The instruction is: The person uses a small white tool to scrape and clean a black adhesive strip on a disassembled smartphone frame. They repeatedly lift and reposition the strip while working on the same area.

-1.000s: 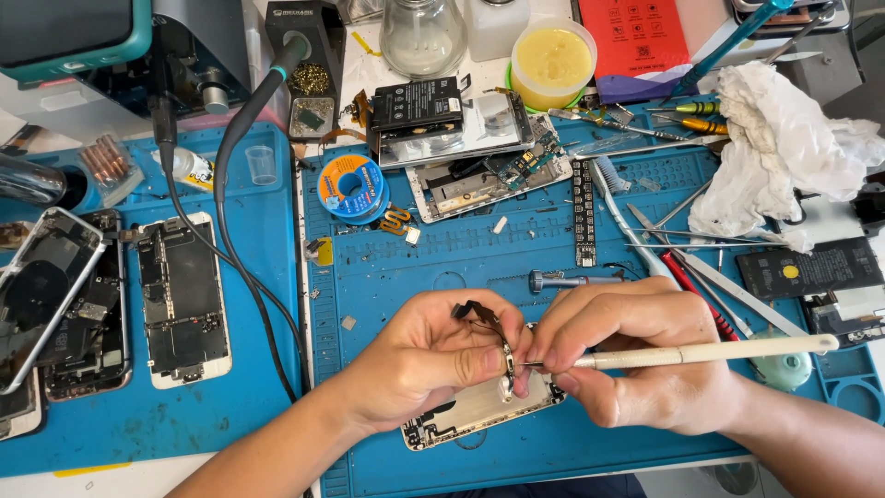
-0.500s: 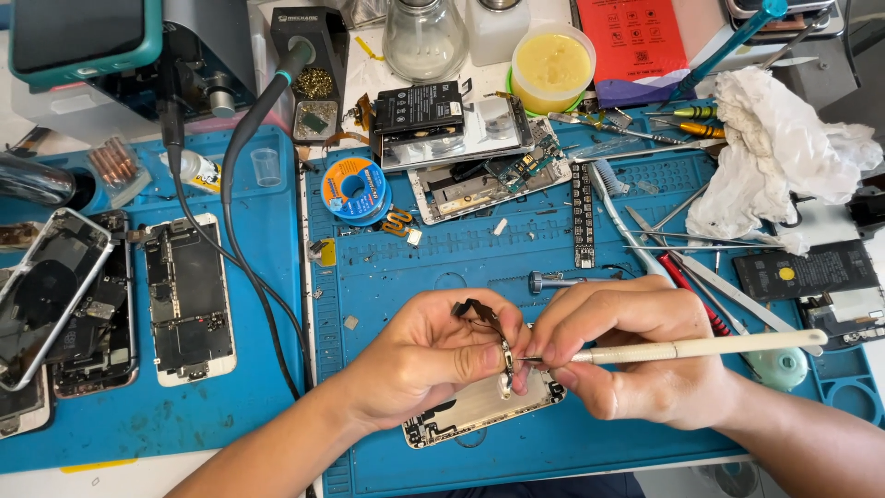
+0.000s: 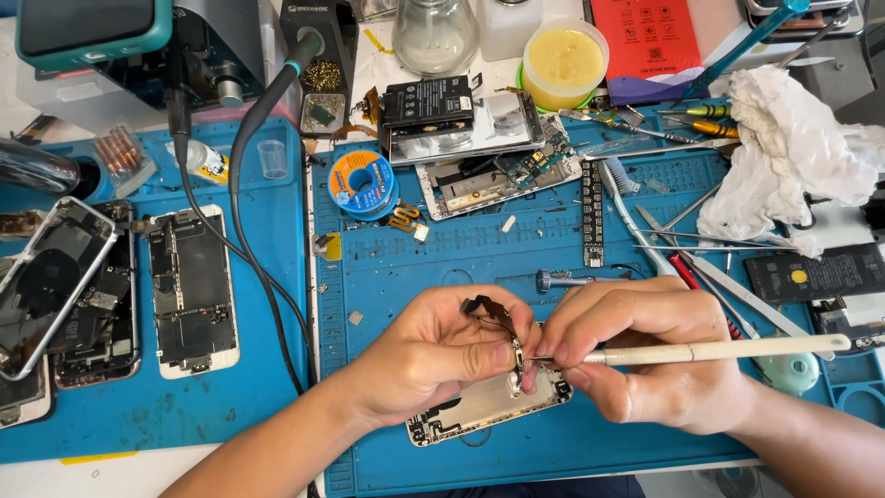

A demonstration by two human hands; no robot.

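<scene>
Blue repair mat (image 3: 572, 267), cluttered workbench, opened phones (image 3: 189, 290), white rag (image 3: 793, 157)

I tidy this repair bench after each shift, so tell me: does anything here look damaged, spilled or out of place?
Nothing looks spilled. The crumpled white cloth lies heaped over tweezers at the blue mat's right edge. Opened phone shells sit gutted on the left. The left hand steadies a silver phone frame while the right hand works a cream-handled tool on it.

Opened silver phone frame (image 3: 484, 406) flat on blue mat; black flex cable (image 3: 493, 314) lifted; cream-handled tool (image 3: 719, 350) level
</scene>
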